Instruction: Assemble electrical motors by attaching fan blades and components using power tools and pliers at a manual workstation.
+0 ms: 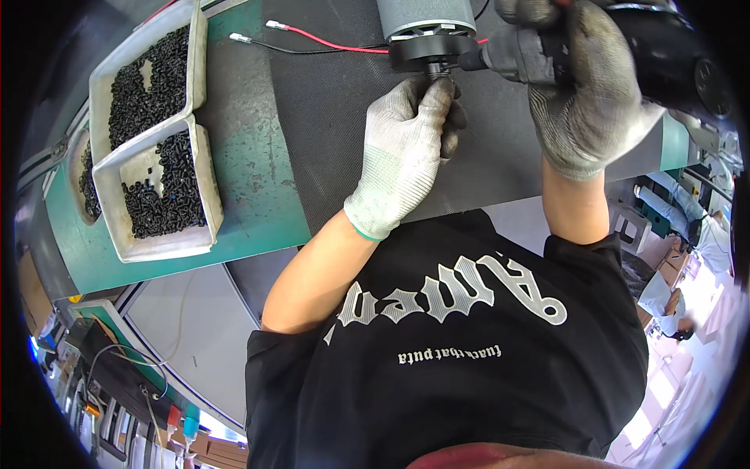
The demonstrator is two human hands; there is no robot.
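A silver motor [426,17] with a black end ring lies on the dark mat, its short shaft [436,69] toward me. My left hand [406,129], in a white glove with dark fingertips, is closed at the shaft's end; whether a small part sits in the pinch is hidden. My right hand [590,102], in a dirty glove, grips a black power driver [656,59]. The driver's nose points left, and its tip [471,60] meets the side of the motor near the shaft. Red [336,43] and black [305,51] leads with clear-sleeved ends stretch left from the motor.
Two white bins [199,70] [212,195] with many small black parts stand at the left of the green table [258,172], beside a round container [74,176]. A dark mat [328,102] covers the middle. Other people [664,301] sit in the background at right.
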